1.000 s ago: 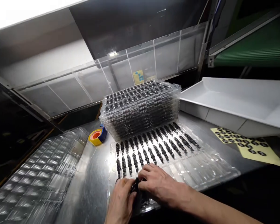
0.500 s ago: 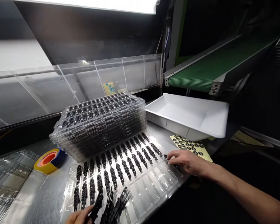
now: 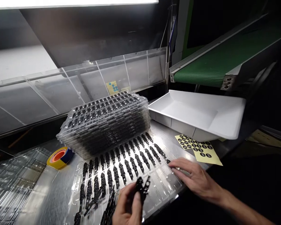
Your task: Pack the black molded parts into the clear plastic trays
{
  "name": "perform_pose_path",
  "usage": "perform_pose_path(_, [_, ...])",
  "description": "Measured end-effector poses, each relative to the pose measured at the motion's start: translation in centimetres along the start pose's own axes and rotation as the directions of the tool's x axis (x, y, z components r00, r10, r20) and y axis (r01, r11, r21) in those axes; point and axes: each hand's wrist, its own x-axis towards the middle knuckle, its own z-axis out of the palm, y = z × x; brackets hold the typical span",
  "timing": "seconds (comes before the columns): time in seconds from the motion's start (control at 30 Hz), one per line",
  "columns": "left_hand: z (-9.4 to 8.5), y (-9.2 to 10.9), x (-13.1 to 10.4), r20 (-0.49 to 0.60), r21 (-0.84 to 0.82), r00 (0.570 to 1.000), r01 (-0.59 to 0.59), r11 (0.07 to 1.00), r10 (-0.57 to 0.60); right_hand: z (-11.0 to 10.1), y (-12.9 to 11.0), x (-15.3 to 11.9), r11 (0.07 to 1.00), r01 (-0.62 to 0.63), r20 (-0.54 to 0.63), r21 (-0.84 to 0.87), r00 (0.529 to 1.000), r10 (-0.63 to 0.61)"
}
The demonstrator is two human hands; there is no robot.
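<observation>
Head view, left hand [image 3: 127,204] pinching black part [image 3: 142,186] — right hand [image 3: 194,178] on tray [image 3: 164,184]

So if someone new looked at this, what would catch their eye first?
Probably the tall stack of clear trays packed with black parts, mid-bench behind the open tray. Next, the left hand pinching black parts at the near edge, and the white bin under the green conveyor at right.

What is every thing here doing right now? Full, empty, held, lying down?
left hand: shut on black part
right hand: flat, fingers spread on clear tray
clear tray: partly filled
tray stack: filled, stacked
white bin: empty
tape roll: lying flat
sticker sheet: lying flat
</observation>
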Motion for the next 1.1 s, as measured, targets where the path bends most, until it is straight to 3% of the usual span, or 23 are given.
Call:
perform_pose_path(0.07, [3.0,-0.5,-0.4,0.047,-0.239,0.972,0.233,0.942,-0.229,2.0,-1.5,-0.5,0.926,-0.236,0.058,0.293,0.972,0.229])
perform_pose_path(0.1, [4.2,-0.9,-0.4,0.078,-0.32,0.952,0.304,0.897,-0.295,2.8,-2.1,-0.7,0.86,-0.301,0.12,0.413,0.954,0.276])
perform_pose_path(0.2, [6.2,-2.3,-0.6,0.154,-0.42,0.908,0.418,0.806,-0.39,4.5,-3.3,-0.6,0.767,-0.332,0.161,0.548,0.942,0.293])
perform_pose_path(0.27, [6.8,-3.1,-0.7,0.141,-0.401,0.909,0.416,0.817,-0.393,4.9,-3.4,-0.4,0.797,-0.324,0.107,0.509,0.943,0.315])
perform_pose_path(0.4, [7.5,-3.4,-1.0,0.056,-0.372,0.953,0.298,0.879,-0.299,5.2,-2.8,-0.4,0.824,-0.307,0.028,0.476,0.942,0.335])
perform_pose_path(0.5, [7.7,-3.0,-0.9,0.06,-0.475,0.929,0.348,0.808,-0.365,4.6,-2.3,-0.5,0.835,-0.245,-0.057,0.493,0.948,0.312])
perform_pose_path(0.6, [7.3,-2.4,-0.4,0.111,-0.52,0.889,0.433,0.736,-0.445,2.8,-1.5,-0.2,0.931,-0.11,-0.247,0.349,0.947,0.205])
perform_pose_path(0.67, [6.8,-2.0,-0.1,0.139,-0.512,0.878,0.46,0.726,-0.458,1.4,-0.6,0.2,0.984,0.01,-0.276,0.175,0.96,0.039])
perform_pose_path(0.73, [6.4,-1.5,0.1,0.152,-0.506,0.875,0.469,0.724,-0.46,0.4,0.5,0.5,0.988,0.156,-0.181,0.014,0.972,-0.151])
perform_pose_path(0.83, [6.2,-0.9,0.3,0.156,-0.514,0.881,0.459,0.725,-0.447,0.0,1.9,0.7,0.917,0.353,-0.001,-0.185,0.933,-0.359])
perform_pose_path(0.97, [6.0,-0.3,0.6,0.161,-0.505,0.861,0.491,0.709,-0.482,0.5,2.5,0.2,0.813,0.437,0.163,-0.384,0.899,-0.406])
perform_pose_path(1.1, [5.7,-0.2,0.7,0.168,-0.496,0.838,0.526,0.69,-0.519,0.6,1.8,-0.5,0.8,0.376,0.197,-0.469,0.927,-0.32])
